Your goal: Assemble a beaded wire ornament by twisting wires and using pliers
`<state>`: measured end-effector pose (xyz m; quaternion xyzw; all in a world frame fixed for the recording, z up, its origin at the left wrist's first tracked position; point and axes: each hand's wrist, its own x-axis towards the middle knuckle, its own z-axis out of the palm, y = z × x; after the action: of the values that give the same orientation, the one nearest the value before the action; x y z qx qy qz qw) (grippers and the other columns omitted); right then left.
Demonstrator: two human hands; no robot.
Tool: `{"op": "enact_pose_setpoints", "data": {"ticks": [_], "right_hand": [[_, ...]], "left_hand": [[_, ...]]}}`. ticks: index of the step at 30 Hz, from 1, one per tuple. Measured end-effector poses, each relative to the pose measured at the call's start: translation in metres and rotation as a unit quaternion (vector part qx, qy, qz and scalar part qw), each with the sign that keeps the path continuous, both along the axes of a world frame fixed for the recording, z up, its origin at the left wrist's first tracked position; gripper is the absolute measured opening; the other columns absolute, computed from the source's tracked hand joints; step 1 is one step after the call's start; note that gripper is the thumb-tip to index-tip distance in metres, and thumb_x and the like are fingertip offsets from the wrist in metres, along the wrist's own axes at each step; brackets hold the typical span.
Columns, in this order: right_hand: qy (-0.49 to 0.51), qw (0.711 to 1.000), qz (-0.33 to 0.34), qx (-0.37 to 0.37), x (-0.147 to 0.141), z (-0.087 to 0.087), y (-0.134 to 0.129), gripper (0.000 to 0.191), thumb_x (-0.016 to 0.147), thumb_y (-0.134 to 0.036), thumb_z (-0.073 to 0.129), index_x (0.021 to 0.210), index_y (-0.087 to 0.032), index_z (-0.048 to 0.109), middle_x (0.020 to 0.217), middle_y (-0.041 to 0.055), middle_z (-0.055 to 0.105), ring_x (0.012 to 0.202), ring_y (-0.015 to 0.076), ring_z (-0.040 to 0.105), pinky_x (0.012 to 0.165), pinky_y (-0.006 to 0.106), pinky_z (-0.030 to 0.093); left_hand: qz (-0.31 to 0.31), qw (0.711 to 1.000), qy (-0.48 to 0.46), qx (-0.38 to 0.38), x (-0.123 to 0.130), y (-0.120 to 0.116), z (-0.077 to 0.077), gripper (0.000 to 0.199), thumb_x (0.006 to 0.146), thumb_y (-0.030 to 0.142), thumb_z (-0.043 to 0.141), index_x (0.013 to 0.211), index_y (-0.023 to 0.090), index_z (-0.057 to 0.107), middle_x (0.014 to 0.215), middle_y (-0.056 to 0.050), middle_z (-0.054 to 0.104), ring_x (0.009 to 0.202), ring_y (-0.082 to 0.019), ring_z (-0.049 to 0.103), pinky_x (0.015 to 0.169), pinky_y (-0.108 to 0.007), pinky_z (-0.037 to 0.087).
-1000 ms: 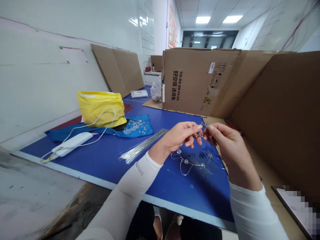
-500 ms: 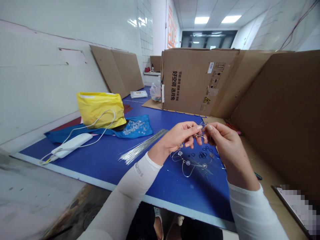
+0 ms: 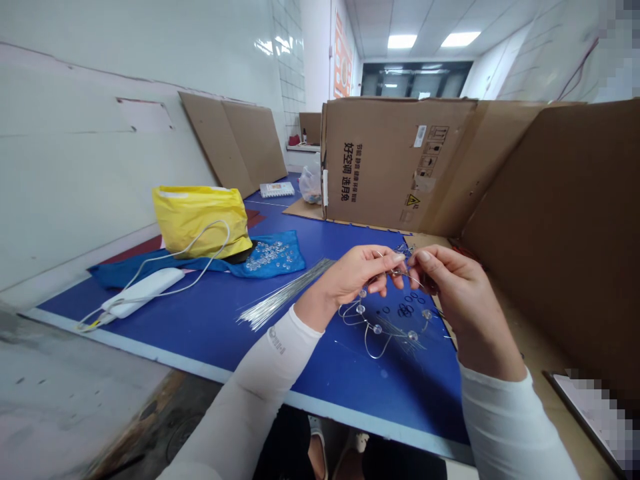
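In the head view, the beaded wire (image 3: 377, 329) hangs in loops below the two hands, over the table (image 3: 215, 340); whether its lowest loop touches the surface I cannot tell. The left hand (image 3: 367, 270) pinches the wire between thumb and forefinger. The right hand (image 3: 445, 277) has thumb and forefinger pressed together on the wire just beside it; the exact contact is too fine to make out.

The table's pale front edge slants down to the right, with a stretch of blue surface between it and the loops. The right wrist reaches in over the table's right edge, where cardboard stands. Ahead, the box (image 3: 390, 167) walls off the far side. Black rings (image 3: 406, 310) lie behind the loops. To the left, cut wires (image 3: 285, 297) lie near the left forearm, and the cloth (image 3: 295, 257) carries loose beads (image 3: 273, 255) beside the yellow bag (image 3: 200, 223).

Against half a second ago, the right fingertips stand slightly farther from the left ones, more wire shows between them, and the beads at lower right sit slightly lower.
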<state>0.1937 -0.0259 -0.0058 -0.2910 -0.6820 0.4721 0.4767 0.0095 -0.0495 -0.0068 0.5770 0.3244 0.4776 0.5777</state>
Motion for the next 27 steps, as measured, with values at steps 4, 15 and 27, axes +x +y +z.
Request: {"op": "enact_pose_setpoints", "data": {"ticks": [4, 15, 27], "right_hand": [[-0.015, 1.000, -0.003, -0.006, 0.0013, 0.0010, 0.0004, 0.038, 0.089, -0.056, 0.070, 0.073, -0.022, 0.066, 0.061, 0.0009, 0.064, 0.051, 0.0114, 0.047, 0.049, 0.027, 0.034], [-0.025, 0.999, -0.005, -0.020, 0.0045, 0.0048, -0.0015, 0.039, 0.088, -0.056, 0.072, 0.071, -0.022, 0.068, 0.062, 0.0023, 0.066, 0.053, 0.0117, 0.047, 0.048, 0.027, 0.033], [-0.055, 0.997, -0.058, -0.015, 0.0070, 0.0059, -0.0016, 0.039, 0.078, -0.060, 0.079, 0.072, -0.021, 0.074, 0.057, -0.0025, 0.047, 0.054, 0.0117, 0.038, 0.049, 0.028, 0.028]], "left_hand": [[-0.001, 1.000, -0.003, -0.001, -0.0001, -0.0004, 0.0014, 0.028, 0.093, 0.037, 0.070, 0.080, 0.013, 0.066, 0.072, 0.000, 0.071, 0.039, 0.000, 0.042, 0.049, -0.020, 0.045], [0.020, 0.999, 0.012, -0.023, 0.0006, -0.0041, 0.0060, 0.023, 0.088, 0.032, 0.074, 0.079, 0.012, 0.068, 0.070, 0.000, 0.070, 0.040, 0.000, 0.040, 0.048, -0.019, 0.043], [0.009, 1.000, -0.001, -0.011, 0.0008, -0.0014, 0.0026, 0.019, 0.088, 0.028, 0.073, 0.081, 0.012, 0.066, 0.068, 0.001, 0.071, 0.038, 0.000, 0.041, 0.047, -0.018, 0.041]]}}
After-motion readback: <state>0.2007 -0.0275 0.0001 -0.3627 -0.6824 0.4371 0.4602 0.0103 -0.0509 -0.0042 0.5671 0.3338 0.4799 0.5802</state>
